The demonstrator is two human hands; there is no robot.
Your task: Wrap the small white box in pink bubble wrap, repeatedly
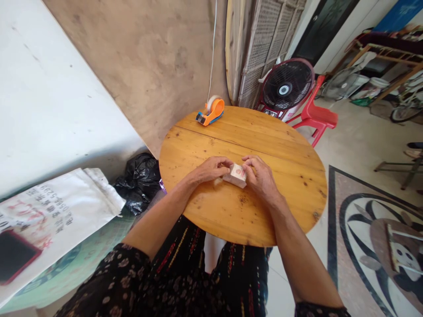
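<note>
A small pale box (237,175) with reddish print on top rests on the round wooden table (238,132), between my two hands. My left hand (213,168) grips the box's left side, its fingers curled inward and the thumb low and slightly blurred. On the other side, my right hand (261,177) is bent round the right edge, thumb against the box and index finger arched above it. The fingers cover part of the box's sides. Farther back on the tabletop stands an orange and blue tape dispenser (213,112) carrying a roll of tape.
Behind the table are a dark red fan (287,86) and a red plastic chair (317,113). Black plastic bags (140,180) sit beside the table's left edge. A phone (16,255) lies on a white printed sack (62,211) at the lower left.
</note>
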